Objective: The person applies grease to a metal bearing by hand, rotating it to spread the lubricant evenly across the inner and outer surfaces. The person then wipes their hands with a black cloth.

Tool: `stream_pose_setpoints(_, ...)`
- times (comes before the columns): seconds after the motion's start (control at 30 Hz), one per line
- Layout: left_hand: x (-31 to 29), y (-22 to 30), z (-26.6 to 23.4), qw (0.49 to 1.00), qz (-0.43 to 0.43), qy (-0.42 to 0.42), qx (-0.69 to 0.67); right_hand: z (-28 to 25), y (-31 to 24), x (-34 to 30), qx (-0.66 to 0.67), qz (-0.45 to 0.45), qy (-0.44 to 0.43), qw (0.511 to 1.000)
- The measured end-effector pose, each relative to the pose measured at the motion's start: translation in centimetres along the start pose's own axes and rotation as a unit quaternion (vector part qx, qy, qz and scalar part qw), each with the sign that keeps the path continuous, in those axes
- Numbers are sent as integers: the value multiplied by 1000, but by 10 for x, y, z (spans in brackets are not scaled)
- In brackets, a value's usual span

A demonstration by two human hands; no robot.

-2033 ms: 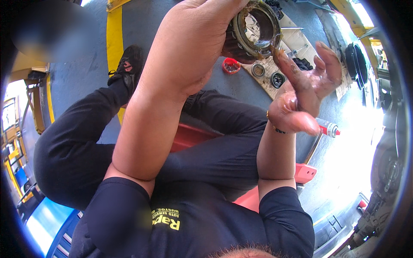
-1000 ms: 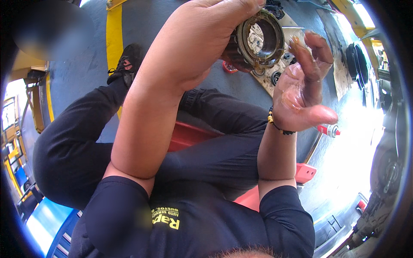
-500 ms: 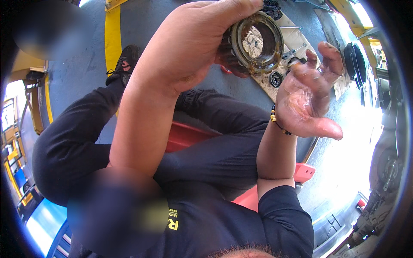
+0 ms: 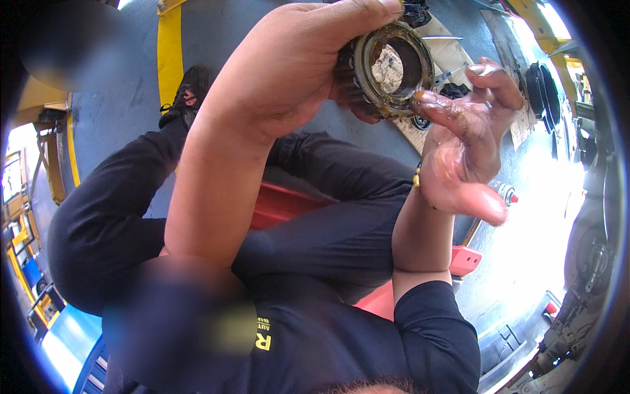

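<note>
A greasy roller bearing [image 4: 363, 77], a thick dark metal ring with amber grease on its rim, is tilted in the air at the top centre. My left hand [image 4: 298, 72] is closed round its left side, thumb over the top and the other fingers mostly hidden behind it. To its right, my right hand [image 4: 467, 141] is turned palm up with its fingers apart. Grease shines on its fingers and palm. One of its fingertips meets the bearing's lower right rim. Nothing is gripped in that hand.
Beyond the bearing, a stained cardboard sheet [image 4: 441, 36] lies on the blue-grey floor with small dark parts. Black round parts [image 4: 542, 98] stand at the right. A spray can [image 4: 506, 192] with a red tip sits beside my right wrist. A red metal piece [image 4: 282, 205] is under my legs.
My right hand's finger has moved left onto the bearing's rim, and its thumb has dropped a little. The spray can has come into sight. My left hand keeps its hold, almost still.
</note>
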State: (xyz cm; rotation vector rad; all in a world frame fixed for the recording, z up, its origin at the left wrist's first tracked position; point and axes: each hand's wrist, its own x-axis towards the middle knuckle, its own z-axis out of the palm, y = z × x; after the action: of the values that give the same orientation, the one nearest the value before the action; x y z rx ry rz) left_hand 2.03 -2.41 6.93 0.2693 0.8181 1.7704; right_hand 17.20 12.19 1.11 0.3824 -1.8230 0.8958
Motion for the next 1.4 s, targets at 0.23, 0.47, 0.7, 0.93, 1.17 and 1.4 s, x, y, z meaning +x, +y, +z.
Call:
stream_pose_setpoints(0.23, 31, -11, -40, 979, -38, -163, -116, 0, -1, 4, 207, 72, 45, 975)
stream_pose_setpoints(0.47, 21, -15, -19, 987, -36, -90, -130, -16, 18, -9, -45, 37, -6, 998)
stream_pose_setpoints(0.7, 21, -16, -21, 994, 49, -77, -67, 2, 0, -2, -167, 59, 24, 984)
stream_pose_setpoints(0.93, 7, -12, 7, 982, 188, 14, 0, -1, -10, -2, -297, 21, -16, 955)
stream_pose_setpoints(1.17, 13, -32, -3, 946, 314, 52, 54, -11, 32, -24, -67, -1, 20, 998)
stream_pose_setpoints(1.4, 4, -36, 4, 943, 327, 38, 53, 13, -6, 0, -248, 76, 1, 966)
